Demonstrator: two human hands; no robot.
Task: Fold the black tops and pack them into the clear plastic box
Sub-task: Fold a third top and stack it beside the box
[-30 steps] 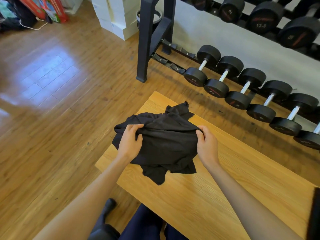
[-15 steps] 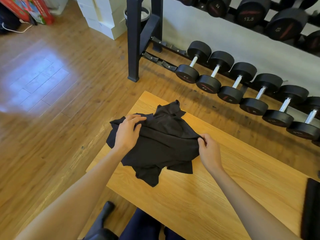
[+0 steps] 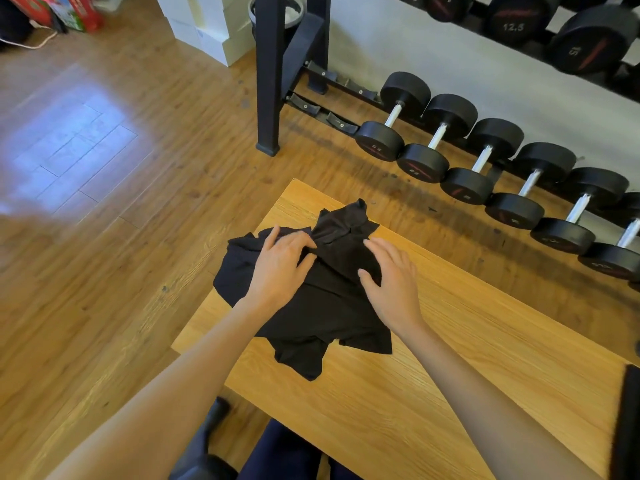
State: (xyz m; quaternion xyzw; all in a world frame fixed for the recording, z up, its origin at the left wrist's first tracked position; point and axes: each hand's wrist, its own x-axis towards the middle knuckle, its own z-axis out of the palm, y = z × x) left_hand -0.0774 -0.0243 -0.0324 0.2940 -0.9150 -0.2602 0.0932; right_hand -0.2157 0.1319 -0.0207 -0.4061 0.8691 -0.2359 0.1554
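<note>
Head view: black top [image 3: 325,306] lies crumpled at the counter's [image 3: 485,358] left end, one part hanging past the left edge. Left hand [image 3: 280,271] fingers pinch a fabric ridge; right hand [image 3: 391,282] flat, holding nothing. Risk: overhang slides floorward if tugged left. Clear box not visible.
</note>
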